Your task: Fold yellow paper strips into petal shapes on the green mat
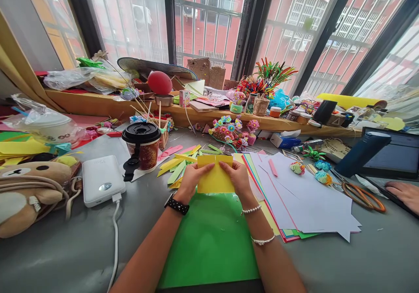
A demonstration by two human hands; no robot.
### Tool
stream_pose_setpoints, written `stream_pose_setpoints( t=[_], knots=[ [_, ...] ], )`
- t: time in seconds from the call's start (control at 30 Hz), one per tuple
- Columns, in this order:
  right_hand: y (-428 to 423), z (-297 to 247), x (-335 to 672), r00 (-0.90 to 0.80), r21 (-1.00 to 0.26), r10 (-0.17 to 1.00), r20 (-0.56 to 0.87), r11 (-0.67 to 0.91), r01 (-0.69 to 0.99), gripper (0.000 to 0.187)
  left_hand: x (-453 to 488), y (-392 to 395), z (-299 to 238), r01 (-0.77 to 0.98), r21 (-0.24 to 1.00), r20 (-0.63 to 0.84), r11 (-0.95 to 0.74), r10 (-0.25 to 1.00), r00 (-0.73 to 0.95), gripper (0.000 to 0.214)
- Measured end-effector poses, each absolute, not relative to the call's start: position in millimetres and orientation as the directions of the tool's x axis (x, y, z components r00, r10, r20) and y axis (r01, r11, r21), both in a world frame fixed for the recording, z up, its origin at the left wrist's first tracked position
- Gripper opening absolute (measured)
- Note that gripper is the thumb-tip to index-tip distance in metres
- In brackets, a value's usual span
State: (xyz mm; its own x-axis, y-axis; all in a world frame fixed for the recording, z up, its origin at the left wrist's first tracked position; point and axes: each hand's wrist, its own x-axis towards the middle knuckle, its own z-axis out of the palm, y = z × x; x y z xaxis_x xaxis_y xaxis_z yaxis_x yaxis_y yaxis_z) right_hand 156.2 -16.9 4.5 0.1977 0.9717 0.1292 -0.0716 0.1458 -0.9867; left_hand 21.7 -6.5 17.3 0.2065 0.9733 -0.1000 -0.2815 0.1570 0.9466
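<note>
A piece of yellow paper (pixel 216 182) is held up between both hands, with a short slit or crease at the middle of its top edge. My left hand (pixel 192 177) pinches its left side, the thumb lying across the front. On the right side my right hand (pixel 239 175) grips it the same way, thumb pointing inward. The fingers behind the paper are hidden. Below the hands lies a green sheet (pixel 212 240) on the grey table. Folded strips of yellow, green and pink paper (pixel 176 166) are piled just left of the hands.
White and coloured sheets (pixel 314 197) are stacked on the right, near scissors (pixel 363 197). A lidded coffee cup (pixel 141 147), a white power bank (pixel 102 182) with cable and a plush bear (pixel 29 197) stand left. Another person's hand (pixel 404 192) rests by a laptop (pixel 393 153).
</note>
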Motion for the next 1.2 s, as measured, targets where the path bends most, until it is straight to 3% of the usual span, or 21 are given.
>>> stream_pose_setpoints(
  t=[0.17,0.3,0.73,1.0,1.2],
  knots=[
    [-16.1,3.6,158.6,0.257,-0.978,0.947,0.191,0.207,-0.037,0.039,19.4,-3.6,12.7,-0.225,0.96,-0.103,0.165,0.959,0.264,0.035],
    [-16.6,4.2,157.9,0.192,-0.978,0.971,0.144,0.169,-0.122,0.037,19.3,-2.9,12.4,-0.248,0.959,-0.086,0.14,0.973,0.216,0.034],
    [-17.0,5.8,151.9,0.217,-0.958,0.976,0.032,0.092,-0.271,0.035,25.5,-5.3,15.7,-0.373,0.911,-0.105,0.176,0.973,0.203,0.035],
    [-18.0,5.0,157.4,0.143,-0.965,0.983,0.112,0.142,-0.22,0.032,20.4,-1.5,10.1,-0.297,0.951,-0.048,0.09,0.988,0.145,0.035],
    [-17.2,5.6,159.4,0.174,-0.97,0.979,0.104,0.139,-0.2,0.032,19.5,-2.5,12.9,-0.248,0.958,-0.091,0.143,0.973,0.211,0.03]
  ],
)
